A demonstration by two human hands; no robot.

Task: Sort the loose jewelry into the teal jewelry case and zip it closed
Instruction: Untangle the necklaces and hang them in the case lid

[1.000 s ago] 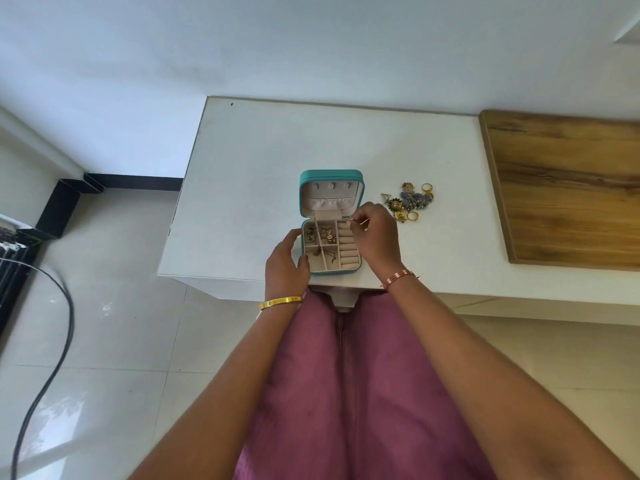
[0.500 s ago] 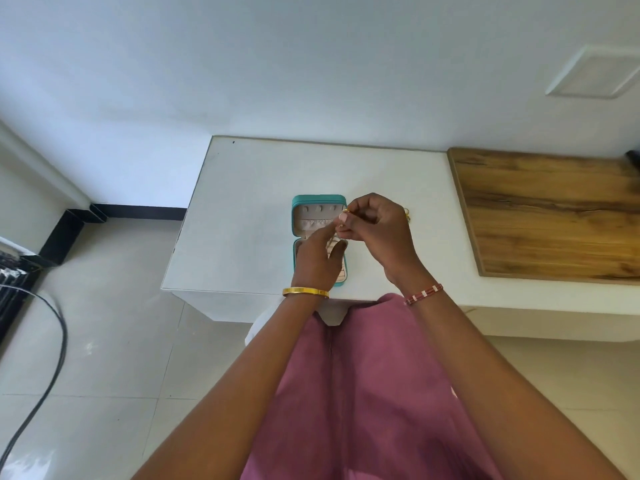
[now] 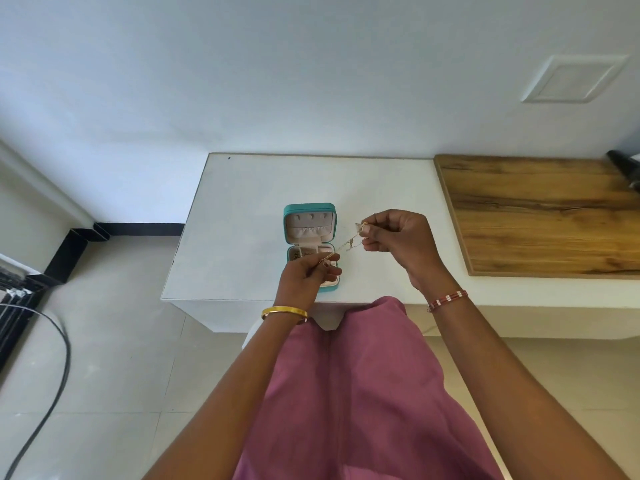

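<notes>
The teal jewelry case (image 3: 309,210) lies open on the white table (image 3: 242,220), lid tilted back, beige compartments showing. A thin gold chain (image 3: 348,243) stretches in the air above the case. My left hand (image 3: 308,275) pinches its lower end in front of the case's tray, hiding much of it. My right hand (image 3: 398,244) pinches the upper end, raised to the right of the lid. The pile of loose jewelry is hidden behind my right hand.
A wooden board (image 3: 540,213) covers the table's right part, with a dark object (image 3: 625,164) at its far corner. A black cable (image 3: 52,375) runs over the tiled floor on the left. My pink garment (image 3: 346,393) fills the foreground.
The hands, close together over the case half a second ago, have drawn apart, stretching the chain between them. The left hand dropped toward the tray; the right moved right.
</notes>
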